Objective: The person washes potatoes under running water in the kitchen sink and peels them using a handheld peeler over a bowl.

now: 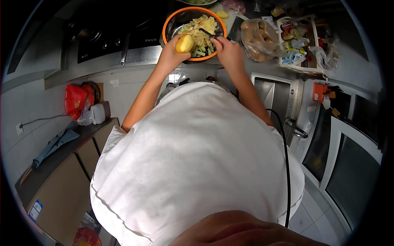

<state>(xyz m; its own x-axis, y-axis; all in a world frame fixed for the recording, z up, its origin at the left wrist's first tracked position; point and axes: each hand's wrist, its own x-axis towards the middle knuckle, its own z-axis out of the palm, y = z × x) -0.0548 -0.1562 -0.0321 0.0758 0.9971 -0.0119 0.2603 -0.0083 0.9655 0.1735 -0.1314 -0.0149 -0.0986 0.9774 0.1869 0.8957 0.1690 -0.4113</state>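
Observation:
A peeled yellow potato is held in my left hand, over the near left rim of an orange-rimmed bowl. Inside the bowl lie potato peelings and greenish scraps. My right hand is closed on a dark peeler at the bowl's right side; its tip points left over the peelings and is apart from the potato. Behind the bowl on the right sits another yellow potato.
A plastic bag of potatoes stands right of the bowl, beside a white basket of packets and bottles. The stove is at left. Below right is a sink with a faucet. A black cable hangs in front of me.

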